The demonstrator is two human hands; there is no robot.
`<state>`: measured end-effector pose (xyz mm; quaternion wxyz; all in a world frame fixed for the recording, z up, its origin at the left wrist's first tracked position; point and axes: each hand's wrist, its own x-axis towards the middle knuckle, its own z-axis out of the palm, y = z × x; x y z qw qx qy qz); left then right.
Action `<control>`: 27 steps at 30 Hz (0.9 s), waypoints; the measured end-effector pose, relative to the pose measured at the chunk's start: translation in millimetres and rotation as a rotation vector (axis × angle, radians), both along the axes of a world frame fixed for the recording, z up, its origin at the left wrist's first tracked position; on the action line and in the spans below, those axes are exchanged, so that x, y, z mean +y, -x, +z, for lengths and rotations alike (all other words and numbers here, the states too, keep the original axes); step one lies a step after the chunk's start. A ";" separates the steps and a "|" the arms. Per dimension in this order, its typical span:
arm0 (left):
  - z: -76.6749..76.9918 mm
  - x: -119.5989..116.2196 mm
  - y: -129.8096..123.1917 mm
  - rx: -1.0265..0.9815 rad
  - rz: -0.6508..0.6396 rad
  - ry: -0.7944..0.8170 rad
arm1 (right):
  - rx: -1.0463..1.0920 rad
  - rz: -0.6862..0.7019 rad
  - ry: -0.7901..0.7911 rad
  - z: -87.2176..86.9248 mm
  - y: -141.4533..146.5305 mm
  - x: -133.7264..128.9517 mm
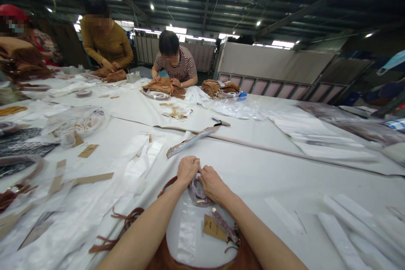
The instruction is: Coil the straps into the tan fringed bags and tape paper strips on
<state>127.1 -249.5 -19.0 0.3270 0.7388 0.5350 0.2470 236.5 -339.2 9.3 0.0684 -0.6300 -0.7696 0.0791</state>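
My left hand (pixel 188 169) and my right hand (pixel 212 182) meet fingertip to fingertip above a brown bag (pixel 205 265), both closed in a pinch. Just under the fingers lies a coiled strap (pixel 198 196) wrapped in clear plastic, and my right fingers press at its upper end. What the left fingertips grip is hidden. A brown handle (pixel 167 186) curves up beside my left wrist. Inside the bag's loop are a kraft paper tag (pixel 214 228), a wrapped piece (pixel 224 223) and a clear plastic strip (pixel 186 232). Brown tassels (pixel 126 219) spread out left of my forearm.
A long paper-wrapped strip (pixel 191 140) lies beyond my hands. Plastic bags (pixel 76 122) and cardboard pieces (pixel 88 150) litter the left side; white strips (pixel 348 228) lie at right. Across the table (pixel 253 156), several co-workers handle brown bags (pixel 164 86).
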 end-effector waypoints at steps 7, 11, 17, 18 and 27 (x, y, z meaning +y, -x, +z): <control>-1.9 -1.3 1.1 -0.077 -0.013 -0.024 | -0.013 -0.090 -0.002 -0.2 5.6 1.3; -1.5 -2.6 3.0 -0.145 -0.047 -0.032 | -0.018 -0.100 -0.004 1.5 4.4 -1.1; -3.2 -4.6 3.9 -0.223 -0.085 -0.050 | 0.019 -0.143 -0.014 2.8 2.7 -1.7; -4.0 -4.3 3.7 -0.226 -0.086 -0.050 | 0.020 -0.148 -0.012 3.1 2.8 -1.5; -11.6 4.2 1.1 -0.168 -0.027 -0.022 | -0.020 -0.141 0.030 7.1 7.5 3.1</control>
